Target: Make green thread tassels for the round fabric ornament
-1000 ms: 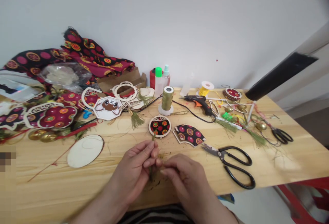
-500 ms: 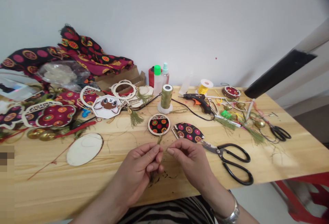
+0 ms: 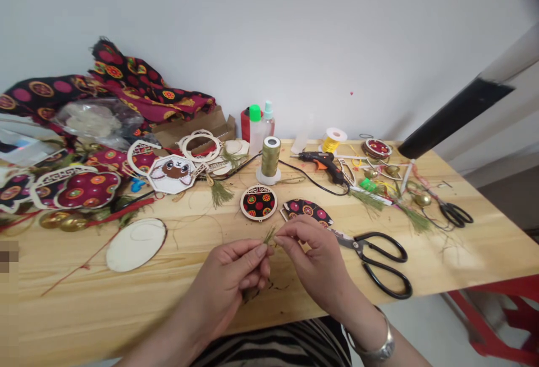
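Observation:
My left hand [image 3: 242, 269] is closed around a small bundle of olive-green threads [image 3: 270, 235], whose loose ends stick up past the thumb. Close beside it, my right hand [image 3: 309, 249] pinches at the thread ends with thumb and forefinger; part of the bundle is hidden by the fingers. Just beyond the hands lies a round wooden-framed ornament [image 3: 259, 203] with dark patterned fabric. A leaf-shaped fabric piece [image 3: 307, 211] rests behind my right hand. Large black-handled scissors [image 3: 370, 255] lie to the right, their blades partly covered by that hand.
An olive thread spool [image 3: 270, 158] stands behind the round ornament. To its right is a glue gun [image 3: 322, 164] with a black cable. An oval white disc [image 3: 137, 244] lies at left, near an octagonal animal-face ornament [image 3: 172, 174]. Smaller scissors [image 3: 456, 215] sit far right.
The thread ends now stand up more visibly above my left fingers, and my right hand has come closer to them. The whole view has shifted slightly.

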A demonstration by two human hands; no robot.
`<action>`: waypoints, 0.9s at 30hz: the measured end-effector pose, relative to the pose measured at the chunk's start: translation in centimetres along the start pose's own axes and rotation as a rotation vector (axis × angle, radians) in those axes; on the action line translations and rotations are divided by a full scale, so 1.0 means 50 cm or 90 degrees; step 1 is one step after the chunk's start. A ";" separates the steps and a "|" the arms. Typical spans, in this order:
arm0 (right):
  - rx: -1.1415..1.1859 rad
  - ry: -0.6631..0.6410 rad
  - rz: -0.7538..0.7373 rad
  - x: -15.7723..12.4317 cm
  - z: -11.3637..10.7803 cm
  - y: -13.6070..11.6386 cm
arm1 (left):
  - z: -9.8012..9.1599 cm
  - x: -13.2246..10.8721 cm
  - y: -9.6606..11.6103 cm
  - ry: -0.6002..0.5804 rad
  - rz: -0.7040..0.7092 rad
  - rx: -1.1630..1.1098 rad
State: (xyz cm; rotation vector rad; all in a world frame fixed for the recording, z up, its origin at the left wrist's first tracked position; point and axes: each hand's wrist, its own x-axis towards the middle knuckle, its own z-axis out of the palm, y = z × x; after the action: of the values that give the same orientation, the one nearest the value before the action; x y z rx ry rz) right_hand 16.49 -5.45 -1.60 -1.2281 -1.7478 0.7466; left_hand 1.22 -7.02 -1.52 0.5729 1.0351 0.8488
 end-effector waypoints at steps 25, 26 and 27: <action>0.438 -0.170 0.288 0.005 -0.006 0.009 | 0.013 -0.008 0.008 -0.024 0.014 0.048; 0.450 -0.172 0.300 0.006 -0.005 0.008 | 0.013 -0.008 0.009 -0.025 0.012 0.061; 0.459 -0.174 0.305 0.007 -0.005 0.007 | 0.012 -0.009 0.009 -0.024 0.011 0.075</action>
State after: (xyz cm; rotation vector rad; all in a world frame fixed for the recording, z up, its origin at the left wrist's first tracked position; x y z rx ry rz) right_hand 16.79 -5.00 -1.68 -1.0556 -1.1844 1.7143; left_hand 1.53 -7.15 -0.71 0.6961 1.0517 0.7924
